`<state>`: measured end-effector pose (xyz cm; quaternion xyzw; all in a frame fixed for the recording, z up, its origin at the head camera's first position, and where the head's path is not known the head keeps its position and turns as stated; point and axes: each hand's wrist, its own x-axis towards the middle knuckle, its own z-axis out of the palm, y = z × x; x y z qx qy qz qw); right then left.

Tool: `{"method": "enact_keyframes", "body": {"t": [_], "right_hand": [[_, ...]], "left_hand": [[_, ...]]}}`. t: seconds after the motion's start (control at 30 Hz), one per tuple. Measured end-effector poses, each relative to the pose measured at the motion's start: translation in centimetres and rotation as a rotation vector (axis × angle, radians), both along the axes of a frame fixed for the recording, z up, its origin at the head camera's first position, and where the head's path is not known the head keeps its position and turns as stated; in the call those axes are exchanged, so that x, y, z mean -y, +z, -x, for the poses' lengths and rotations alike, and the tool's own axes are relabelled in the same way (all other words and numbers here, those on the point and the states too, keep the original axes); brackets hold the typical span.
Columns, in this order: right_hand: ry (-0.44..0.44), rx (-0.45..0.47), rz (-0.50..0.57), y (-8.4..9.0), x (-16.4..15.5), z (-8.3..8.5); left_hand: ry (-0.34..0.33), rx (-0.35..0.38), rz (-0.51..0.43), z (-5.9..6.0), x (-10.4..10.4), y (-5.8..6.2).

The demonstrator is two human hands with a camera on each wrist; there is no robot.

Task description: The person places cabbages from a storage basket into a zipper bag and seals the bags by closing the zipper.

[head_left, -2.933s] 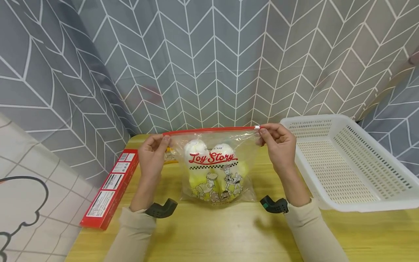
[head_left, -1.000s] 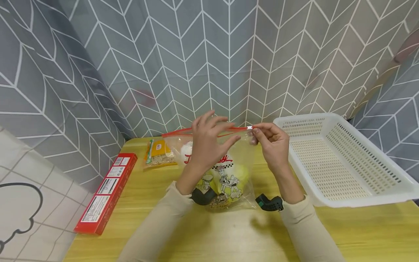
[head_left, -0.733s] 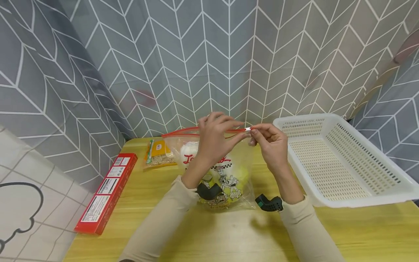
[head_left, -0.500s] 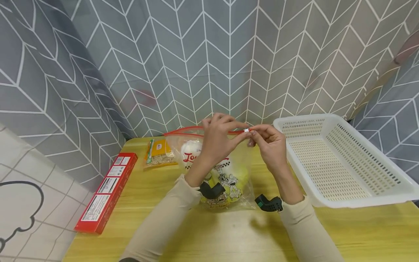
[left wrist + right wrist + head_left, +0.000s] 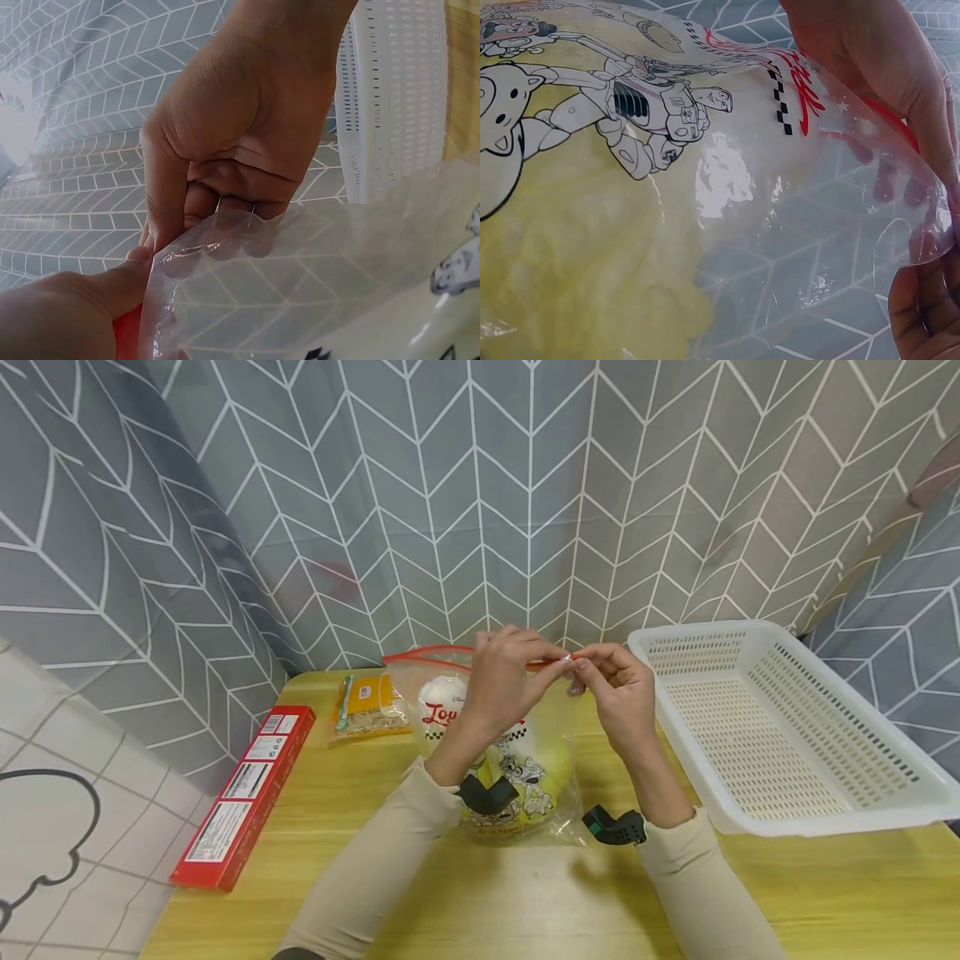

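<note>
A clear slider bag (image 5: 551, 735) printed with red lettering and cartoon figures stands on the table, with rounded white and yellow contents (image 5: 438, 689) inside. Along its top runs a red zip strip (image 5: 427, 652), whose two edges stand apart towards the left. My left hand (image 5: 506, 681) reaches across the bag's front and pinches the small white slider (image 5: 567, 657) between thumb and forefinger. Right beside it, my right hand (image 5: 626, 689) pinches the bag's top right corner. In the left wrist view, the left thumb (image 5: 120, 285) meets the right hand's fingertips at the bag's edge.
A white perforated plastic basket (image 5: 738, 814) stands to the right. On the left lies a long red box (image 5: 243, 793) with white labels. Behind the bag's left side is a yellow-orange food packet (image 5: 367, 706). A patterned grey curtain (image 5: 495, 510) hangs at the table's back edge.
My left hand has let go of the bag's left corner, crossed to the right and taken hold of the slider. The right hand stays at the right corner, shifted slightly left.
</note>
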<state>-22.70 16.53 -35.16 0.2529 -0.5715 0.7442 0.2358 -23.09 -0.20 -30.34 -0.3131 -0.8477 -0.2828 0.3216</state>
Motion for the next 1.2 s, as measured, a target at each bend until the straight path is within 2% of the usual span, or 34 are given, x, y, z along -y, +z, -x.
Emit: {"method": "enact_keyframes", "body": {"t": [0.3,0.6,0.9,1.2], "right_hand": [[-0.022,-0.026,-0.007,0.1,0.0,0.0],[-0.056,-0.008,-0.015,-0.1,-0.3,0.1],[-0.054,-0.008,-0.022,0.1,-0.6,0.3],[-0.046,0.001,-0.003,0.0,-0.7,0.3]], "left_hand": [[-0.016,-0.037,0.023,0.1,0.4,0.1],[0.011,-0.015,0.022,0.1,1.4,-0.3],[0.019,-0.020,0.002,0.1,2.3,-0.5],[-0.005,0.050,-0.052,0.3,3.0,-0.8]]}}
